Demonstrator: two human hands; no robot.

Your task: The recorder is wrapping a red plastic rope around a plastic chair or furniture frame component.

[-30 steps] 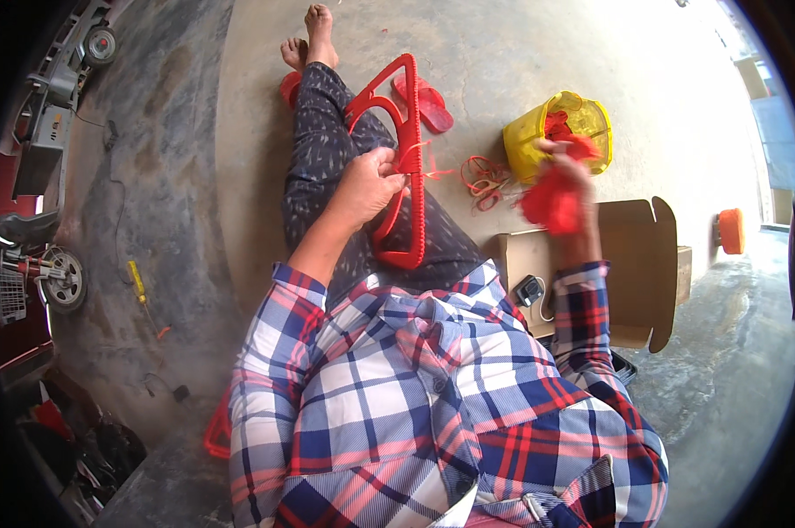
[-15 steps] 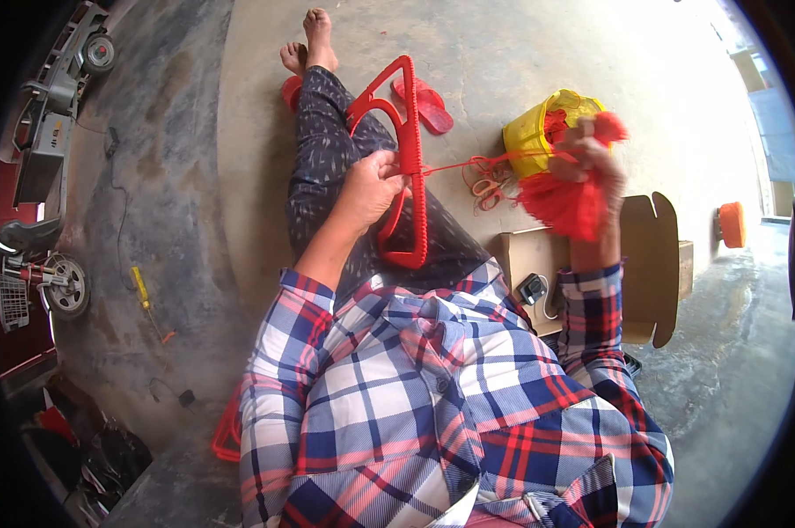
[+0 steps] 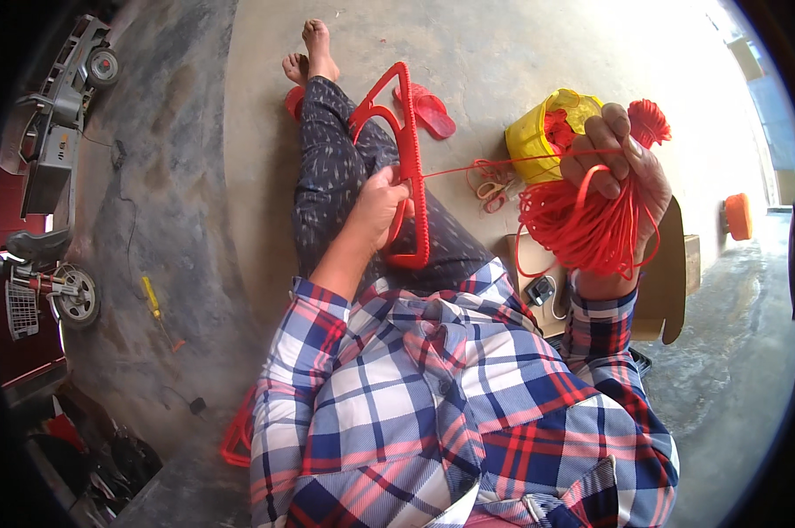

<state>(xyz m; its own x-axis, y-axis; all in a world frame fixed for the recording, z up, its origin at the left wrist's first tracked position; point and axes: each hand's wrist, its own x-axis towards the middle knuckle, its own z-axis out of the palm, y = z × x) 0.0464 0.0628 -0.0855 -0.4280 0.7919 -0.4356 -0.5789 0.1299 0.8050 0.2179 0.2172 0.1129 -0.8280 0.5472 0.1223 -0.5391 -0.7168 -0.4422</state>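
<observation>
My left hand [image 3: 379, 208] grips a red frame [image 3: 410, 145] with a curved inner piece and notched outer edges, held upright above my lap. Bunched in my right hand [image 3: 622, 163] is a hank of red cord [image 3: 578, 224]; its loops hang below the fingers and one end sticks out above them. A single taut strand of the cord runs from the frame, beside my left hand, across to my right fist. Both hands are closed. My left fingertips are partly hidden behind the frame.
A yellow bucket [image 3: 525, 132] holding more red cord stands beyond my right hand. Near it lie scissors [image 3: 494, 191] on the floor. An open cardboard box [image 3: 670, 273] with a small black device [image 3: 541, 289] is at my right. Red slippers [image 3: 432, 113] and a yellow-handled tool [image 3: 150, 297] also lie about.
My right hand has moved right and slightly toward me with the hank, drawing the strand out longer and tighter. The left hand still holds the frame at nearly the same place.
</observation>
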